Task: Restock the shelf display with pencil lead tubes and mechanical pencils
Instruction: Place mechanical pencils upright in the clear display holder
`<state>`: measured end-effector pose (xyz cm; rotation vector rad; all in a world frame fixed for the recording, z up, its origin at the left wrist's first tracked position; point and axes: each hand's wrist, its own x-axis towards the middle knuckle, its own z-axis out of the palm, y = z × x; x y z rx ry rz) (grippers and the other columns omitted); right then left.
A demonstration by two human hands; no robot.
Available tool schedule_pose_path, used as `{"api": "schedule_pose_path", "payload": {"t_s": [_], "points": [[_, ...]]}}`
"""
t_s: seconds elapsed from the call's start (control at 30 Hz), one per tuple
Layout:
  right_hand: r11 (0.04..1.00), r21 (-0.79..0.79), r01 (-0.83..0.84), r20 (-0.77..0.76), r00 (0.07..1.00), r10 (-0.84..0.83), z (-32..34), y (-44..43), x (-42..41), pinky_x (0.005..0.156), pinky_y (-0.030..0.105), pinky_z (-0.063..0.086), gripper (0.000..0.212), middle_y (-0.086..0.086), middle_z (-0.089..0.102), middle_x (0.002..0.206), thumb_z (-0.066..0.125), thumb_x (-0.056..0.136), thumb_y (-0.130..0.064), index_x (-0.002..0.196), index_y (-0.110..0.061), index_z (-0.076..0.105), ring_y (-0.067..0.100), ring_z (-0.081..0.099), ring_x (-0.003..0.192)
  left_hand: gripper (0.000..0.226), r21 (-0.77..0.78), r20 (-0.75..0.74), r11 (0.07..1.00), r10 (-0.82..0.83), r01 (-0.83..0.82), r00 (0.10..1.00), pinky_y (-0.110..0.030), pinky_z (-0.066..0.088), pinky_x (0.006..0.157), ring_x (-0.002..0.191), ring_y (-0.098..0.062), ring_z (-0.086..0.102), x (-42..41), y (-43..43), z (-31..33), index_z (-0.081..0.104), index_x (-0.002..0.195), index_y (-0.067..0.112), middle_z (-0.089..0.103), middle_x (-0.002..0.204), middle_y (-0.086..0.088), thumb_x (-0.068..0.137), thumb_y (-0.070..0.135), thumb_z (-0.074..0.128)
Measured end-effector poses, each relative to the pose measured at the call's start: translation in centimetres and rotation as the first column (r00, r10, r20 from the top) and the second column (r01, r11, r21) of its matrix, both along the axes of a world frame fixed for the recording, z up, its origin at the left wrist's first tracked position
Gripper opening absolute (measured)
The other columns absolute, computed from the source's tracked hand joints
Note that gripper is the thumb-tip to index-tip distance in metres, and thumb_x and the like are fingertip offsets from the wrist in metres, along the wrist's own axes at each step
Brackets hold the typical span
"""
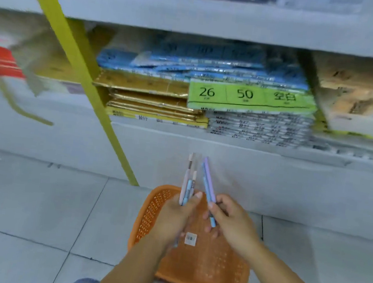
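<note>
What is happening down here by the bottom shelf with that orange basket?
A person is low on the floor in front of a store shelf, handling mechanical pencils. The left hand grips a bunch of pink and blue pencils, and the right hand holds the purple and blue pencils. Both hands are above an orange basket that sits on the tiled floor. The shelf behind holds stacked flat packs.
</note>
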<state>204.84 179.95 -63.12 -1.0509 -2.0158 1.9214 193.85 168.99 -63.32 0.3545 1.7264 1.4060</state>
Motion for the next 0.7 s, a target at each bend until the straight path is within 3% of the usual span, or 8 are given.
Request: {"api": "schedule_pose_path", "payload": {"t_s": [0.13, 0.27, 0.4, 0.47, 0.53, 0.6, 0.7], "points": [[1.0, 0.006, 0.003, -0.14, 0.99, -0.002, 6.8, -1.3, 1.1, 0.05, 0.029, 0.052, 0.008, 0.005, 0.068, 0.073, 0.055, 0.098, -0.014, 0.094, -0.015, 0.062, 0.023, 0.067, 0.061, 0.031, 0.135, -0.079, 0.99, -0.04, 0.05, 0.996, -0.024, 0.034, 0.041, 0.042, -0.011, 0.042, 1.0, 0.1, 7.1, 0.068, 0.067, 0.038, 0.052, 0.05, 0.007, 0.093, 0.052, 0.062], [1.0, 0.031, -0.002, -0.259, 0.966, 0.01, 13.1, -1.3, 2.0, 0.057, 0.032, 0.057, 0.01, 0.013, 0.07, 0.077, 0.057, 0.096, -0.009, 0.099, -0.006, 0.065, 0.024, 0.07, 0.067, 0.027, 0.212, -0.117, 0.977, 0.03, -0.004, 0.993, -0.024, 0.035, 0.043, 0.043, -0.011, 0.044, 1.8, 0.0, 13.4, 0.067, 0.076, 0.028, 0.055, 0.06, 0.001, 0.093, 0.048, 0.065], [0.999, 0.031, 0.019, -0.352, 0.936, -0.006, 19.3, -0.1, 2.5, 0.071, 0.029, 0.059, 0.015, 0.01, 0.074, 0.088, 0.057, 0.096, -0.008, 0.098, -0.011, 0.071, 0.024, 0.073, 0.081, 0.026, 0.297, -0.28, 0.955, 0.102, -0.014, 0.955, -0.022, 0.042, 0.048, 0.05, -0.009, 0.053, 2.2, 0.9, 20.9, 0.067, 0.084, 0.027, 0.064, 0.063, 0.013, 0.096, 0.049, 0.059], [0.993, 0.111, 0.049, -0.382, 0.924, -0.003, 22.6, 0.9, 3.0, 0.066, 0.027, 0.058, 0.016, 0.007, 0.075, 0.086, 0.057, 0.096, -0.009, 0.105, -0.018, 0.066, 0.023, 0.074, 0.078, 0.026, 0.353, -0.339, 0.935, 0.152, -0.025, 0.929, -0.022, 0.049, 0.061, 0.072, -0.008, 0.068, 2.1, 1.3, 24.5, 0.075, 0.087, 0.034, 0.075, 0.079, 0.013, 0.098, 0.049, 0.056], [0.97, 0.228, 0.091, -0.41, 0.912, 0.011, 25.8, 2.2, 3.7, 0.057, 0.028, 0.055, 0.019, 0.009, 0.075, 0.081, 0.06, 0.093, -0.006, 0.107, -0.018, 0.056, 0.025, 0.072, 0.068, 0.027, 0.408, -0.373, 0.912, 0.201, -0.034, 0.906, -0.028, 0.05, 0.073, 0.095, -0.006, 0.069, 1.8, 1.6, 27.8, 0.077, 0.092, 0.039, 0.077, 0.094, 0.015, 0.098, 0.049, 0.053], [0.922, 0.364, 0.135, -0.407, 0.913, 0.027, 28.5, 3.6, 4.4, 0.052, 0.028, 0.049, 0.014, 0.009, 0.074, 0.079, 0.063, 0.091, -0.006, 0.1, -0.014, 0.055, 0.023, 0.067, 0.06, 0.025, 0.456, -0.37, 0.889, 0.232, -0.042, 0.9, -0.032, 0.053, 0.077, 0.095, -0.004, 0.07, 1.5, 2.2, 30.7, 0.075, 0.099, 0.039, 0.077, 0.095, 0.017, 0.096, 0.052, 0.054], [0.84, 0.506, 0.196, -0.396, 0.918, 0.025, 31.8, 5.2, 5.0, 0.05, 0.02, 0.046, 0.009, 0.002, 0.07, 0.073, 0.068, 0.088, -0.008, 0.089, -0.016, 0.064, 0.014, 0.064, 0.056, 0.018, 0.465, -0.396, 0.885, 0.225, -0.017, 0.891, -0.029, 0.056, 0.071, 0.087, -0.013, 0.075, 1.1, 3.3, 33.6, 0.071, 0.099, 0.043, 0.075, 0.099, 0.011, 0.091, 0.054, 0.06]]}}
